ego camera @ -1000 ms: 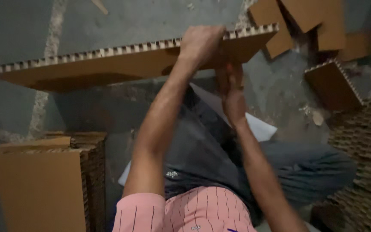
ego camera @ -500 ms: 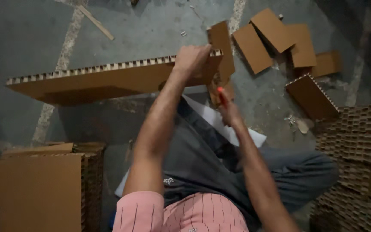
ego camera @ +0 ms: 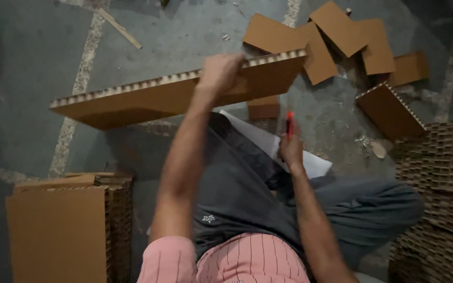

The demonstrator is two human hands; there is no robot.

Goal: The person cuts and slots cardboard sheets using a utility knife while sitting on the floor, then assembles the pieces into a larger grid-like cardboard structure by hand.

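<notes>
Cardboard of the honeycomb kind forms the long board point(ego camera: 169, 97), which the left hand point(ego camera: 218, 73) grips closed at its top edge, holding it on edge above the concrete floor point(ego camera: 22, 78) in front of the knees. The right hand point(ego camera: 291, 148) is closed around a red cutter point(ego camera: 289, 124), just below the board's right end. To cut well, the person should probably keep the board steady and the gripping fingers away from the blade line.

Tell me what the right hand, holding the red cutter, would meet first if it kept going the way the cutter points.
Probably the small cardboard offcut just above the right hand and red cutter, then the long honeycomb cardboard board; depth is unclear.
</notes>
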